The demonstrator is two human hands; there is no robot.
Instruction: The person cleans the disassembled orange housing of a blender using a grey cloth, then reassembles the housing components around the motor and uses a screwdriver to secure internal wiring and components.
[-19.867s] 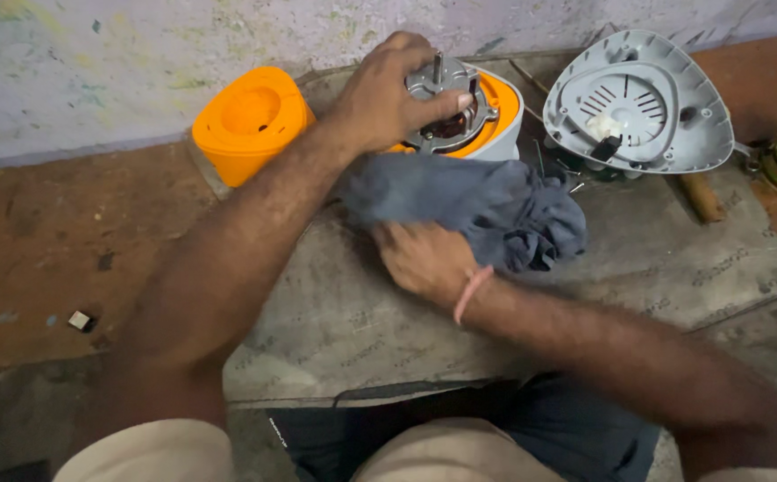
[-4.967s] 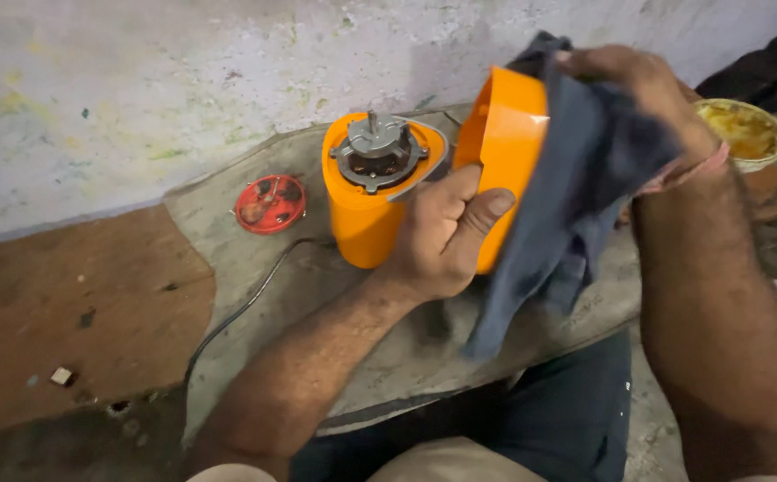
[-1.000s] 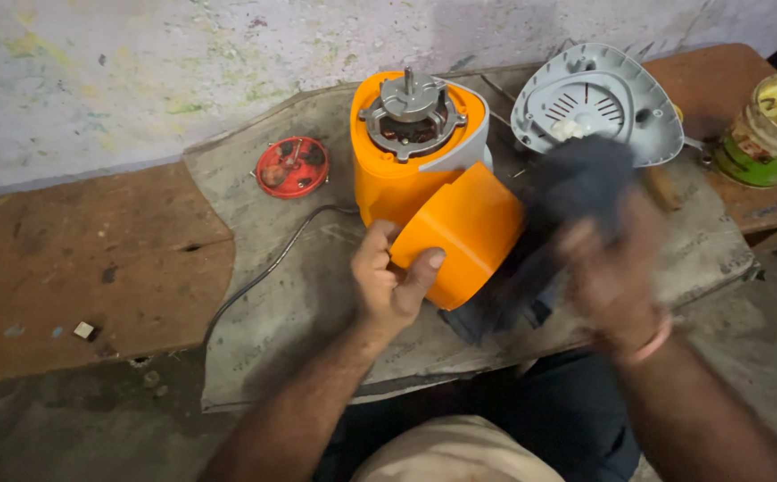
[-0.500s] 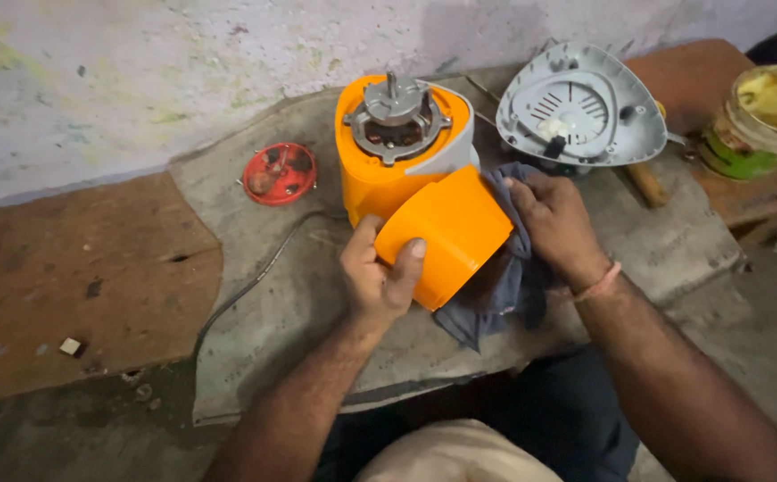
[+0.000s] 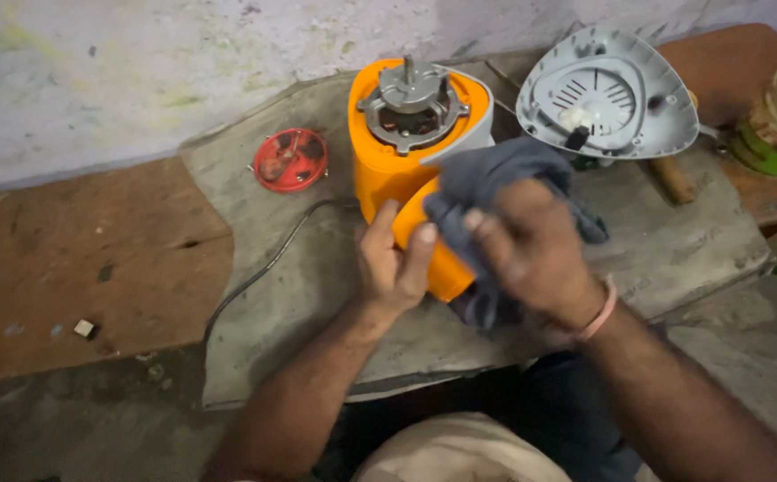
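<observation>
On the grey stone slab (image 5: 674,259) in front of me, my left hand (image 5: 393,268) grips the loose orange plastic housing shell (image 5: 429,245), thumb and fingers curled round its near edge. My right hand (image 5: 531,250) presses a crumpled dark grey cloth (image 5: 495,178) against the shell's right side, fingers bunched together over the fabric. Just behind, touching the shell, stands the orange appliance base with its bare metal motor (image 5: 411,107) showing on top. I see a round red plastic cap (image 5: 290,161) to the left, a black cord (image 5: 268,263) trailing past it, and a grey triangular plastic bottom cover (image 5: 607,98) lying at the back right.
</observation>
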